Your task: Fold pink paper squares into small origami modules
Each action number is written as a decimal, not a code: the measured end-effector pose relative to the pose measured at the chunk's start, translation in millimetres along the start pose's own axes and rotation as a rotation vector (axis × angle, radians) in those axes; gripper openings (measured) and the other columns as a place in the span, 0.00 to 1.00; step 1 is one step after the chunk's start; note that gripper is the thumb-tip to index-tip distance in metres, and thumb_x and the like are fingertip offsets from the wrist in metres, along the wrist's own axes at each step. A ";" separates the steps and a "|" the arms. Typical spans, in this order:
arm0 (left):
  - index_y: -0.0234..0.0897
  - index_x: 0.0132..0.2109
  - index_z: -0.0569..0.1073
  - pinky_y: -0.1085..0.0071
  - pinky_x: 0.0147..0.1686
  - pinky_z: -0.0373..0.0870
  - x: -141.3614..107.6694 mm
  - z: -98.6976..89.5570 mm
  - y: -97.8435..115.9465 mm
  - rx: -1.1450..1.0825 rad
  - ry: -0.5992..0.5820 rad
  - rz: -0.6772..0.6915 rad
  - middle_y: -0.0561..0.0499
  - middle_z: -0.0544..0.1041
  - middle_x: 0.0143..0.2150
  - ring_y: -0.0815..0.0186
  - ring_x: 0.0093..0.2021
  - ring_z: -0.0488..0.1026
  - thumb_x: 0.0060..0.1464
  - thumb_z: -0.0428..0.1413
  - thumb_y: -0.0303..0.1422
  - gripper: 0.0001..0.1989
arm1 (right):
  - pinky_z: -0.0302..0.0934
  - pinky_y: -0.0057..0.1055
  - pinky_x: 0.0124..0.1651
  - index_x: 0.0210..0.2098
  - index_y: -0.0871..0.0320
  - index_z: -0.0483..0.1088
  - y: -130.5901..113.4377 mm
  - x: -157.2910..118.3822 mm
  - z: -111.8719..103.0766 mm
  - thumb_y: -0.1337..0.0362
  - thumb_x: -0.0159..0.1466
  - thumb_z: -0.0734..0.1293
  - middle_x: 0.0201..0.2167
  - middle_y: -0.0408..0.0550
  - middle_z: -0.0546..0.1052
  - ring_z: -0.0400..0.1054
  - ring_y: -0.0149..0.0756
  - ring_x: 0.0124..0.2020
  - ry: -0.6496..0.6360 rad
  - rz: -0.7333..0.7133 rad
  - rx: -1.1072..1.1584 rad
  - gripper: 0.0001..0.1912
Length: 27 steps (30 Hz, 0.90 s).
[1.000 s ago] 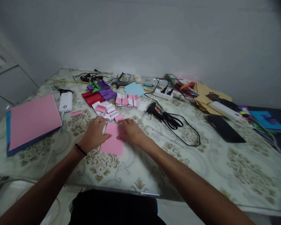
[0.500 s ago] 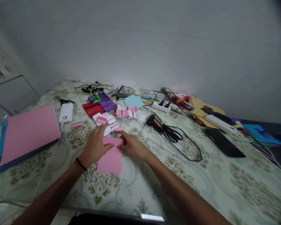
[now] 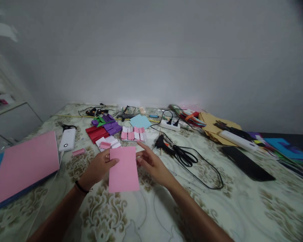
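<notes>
A flat pink paper sheet is in front of me, just above the patterned tablecloth. My left hand pinches its upper left edge, thumb on top and fingers behind. My right hand is beside the sheet's right edge with its fingers apart and the index finger stretched out. Beyond the hands lie folded pink and white paper pieces. A small folded pink strip rests to the left of them.
A large pink sheet stack, white power bank and scissors are left. Red and purple folded papers lie behind. A glue gun with coiled cable, power strip and black flat object are right.
The pink sheet has been lifted, and its top edge now shows fully. My right hand has come off its edge and opened. The camera view has tilted upward.
</notes>
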State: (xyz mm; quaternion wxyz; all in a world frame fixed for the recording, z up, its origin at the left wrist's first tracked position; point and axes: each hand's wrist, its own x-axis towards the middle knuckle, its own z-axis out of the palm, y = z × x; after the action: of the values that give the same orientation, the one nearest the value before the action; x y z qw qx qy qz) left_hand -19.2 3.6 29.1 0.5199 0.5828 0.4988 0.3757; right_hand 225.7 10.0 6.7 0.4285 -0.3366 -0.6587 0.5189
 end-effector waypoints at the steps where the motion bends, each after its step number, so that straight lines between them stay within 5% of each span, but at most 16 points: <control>1: 0.35 0.46 0.74 0.68 0.37 0.72 3.6 0.7 -1.1 -0.010 0.030 -0.007 0.45 0.82 0.43 0.58 0.41 0.79 0.52 0.62 0.39 0.17 | 0.67 0.34 0.46 0.71 0.52 0.51 2.1 -0.5 -0.7 0.58 0.71 0.62 0.47 0.51 0.75 0.70 0.33 0.40 -0.012 -0.014 0.026 0.31; 8: 0.37 0.45 0.73 0.70 0.33 0.70 8.6 11.5 -10.0 -0.116 0.078 -0.078 0.49 0.80 0.36 0.62 0.34 0.77 0.51 0.62 0.40 0.16 | 0.64 0.32 0.47 0.56 0.53 0.75 2.9 -3.0 0.2 0.62 0.69 0.64 0.47 0.51 0.77 0.69 0.36 0.45 -0.076 -0.040 -0.160 0.17; 27: 0.37 0.49 0.71 0.71 0.32 0.72 6.4 10.7 -20.2 -0.326 0.020 -0.053 0.48 0.83 0.38 0.62 0.32 0.78 0.50 0.66 0.40 0.22 | 0.64 0.33 0.43 0.45 0.52 0.82 9.1 -11.3 13.7 0.61 0.64 0.70 0.42 0.50 0.78 0.71 0.38 0.43 -0.070 0.010 -0.027 0.11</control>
State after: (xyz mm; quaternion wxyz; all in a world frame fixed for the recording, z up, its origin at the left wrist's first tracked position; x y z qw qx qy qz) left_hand -11.3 6.5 6.9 0.6123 0.4735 0.4515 0.4438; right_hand 217.8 -3.4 -5.9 0.3982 -0.3273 -0.6784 0.5236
